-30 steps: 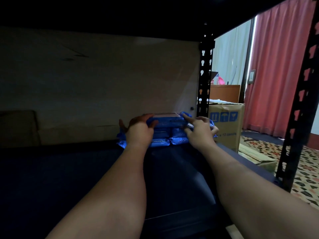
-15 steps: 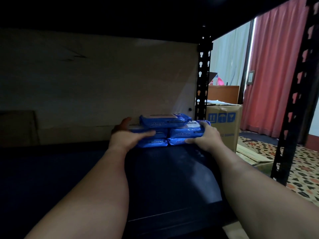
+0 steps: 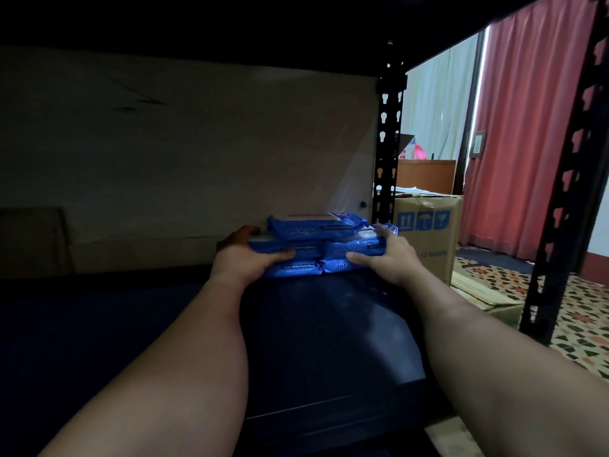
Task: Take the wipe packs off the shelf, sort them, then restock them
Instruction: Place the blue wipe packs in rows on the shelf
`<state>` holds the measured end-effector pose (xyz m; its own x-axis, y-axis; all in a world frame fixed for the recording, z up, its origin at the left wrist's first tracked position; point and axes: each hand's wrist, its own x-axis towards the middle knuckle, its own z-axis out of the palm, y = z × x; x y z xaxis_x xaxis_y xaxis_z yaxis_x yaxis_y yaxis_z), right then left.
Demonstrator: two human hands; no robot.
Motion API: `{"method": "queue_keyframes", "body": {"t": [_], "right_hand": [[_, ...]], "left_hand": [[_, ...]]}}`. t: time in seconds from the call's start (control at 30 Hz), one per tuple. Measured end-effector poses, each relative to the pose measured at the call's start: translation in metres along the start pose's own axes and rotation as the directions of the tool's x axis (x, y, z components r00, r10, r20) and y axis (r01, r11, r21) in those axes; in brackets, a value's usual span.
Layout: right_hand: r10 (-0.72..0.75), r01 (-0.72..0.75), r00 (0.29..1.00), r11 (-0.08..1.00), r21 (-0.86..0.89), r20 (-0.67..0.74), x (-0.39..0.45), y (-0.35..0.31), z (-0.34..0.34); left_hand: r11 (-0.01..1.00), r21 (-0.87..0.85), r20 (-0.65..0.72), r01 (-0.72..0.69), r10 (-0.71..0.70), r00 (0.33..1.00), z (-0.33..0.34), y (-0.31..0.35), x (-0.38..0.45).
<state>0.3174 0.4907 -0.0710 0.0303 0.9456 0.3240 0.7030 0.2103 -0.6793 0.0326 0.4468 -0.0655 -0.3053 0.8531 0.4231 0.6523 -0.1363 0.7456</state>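
Both hands clamp a small stack of blue wipe packs (image 3: 316,245) at the back of the dark shelf (image 3: 329,324): the left hand (image 3: 245,258) grips its left end, the right hand (image 3: 387,255) its right end. This looks like either taking off or restocking; I cannot tell which. Next, both need even inward pressure so the top pack, resting between the hands, does not slide.

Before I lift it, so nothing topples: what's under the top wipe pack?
Under the top wipe pack lie two side-by-side stacks of blue packs on the shelf. The left hand and right hand cover their outer ends; anything behind is hidden.
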Motion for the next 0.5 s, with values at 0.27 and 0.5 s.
{"method": "queue_keyframes", "body": {"t": [0.27,0.5], "right_hand": [[0.079,-0.075,0.996,0.991,-0.110,0.031,0.0000,-0.0090,0.0077],[0.073,-0.070,0.997,0.990,-0.125,0.015,-0.0089,-0.0108,0.0053]], "left_hand": [[0.999,0.035,0.048,-0.026,0.025,0.999,-0.0003,0.0017,-0.0001],[0.988,0.151,0.038,0.041,-0.047,0.998,-0.0019,-0.0010,-0.0042]]}}
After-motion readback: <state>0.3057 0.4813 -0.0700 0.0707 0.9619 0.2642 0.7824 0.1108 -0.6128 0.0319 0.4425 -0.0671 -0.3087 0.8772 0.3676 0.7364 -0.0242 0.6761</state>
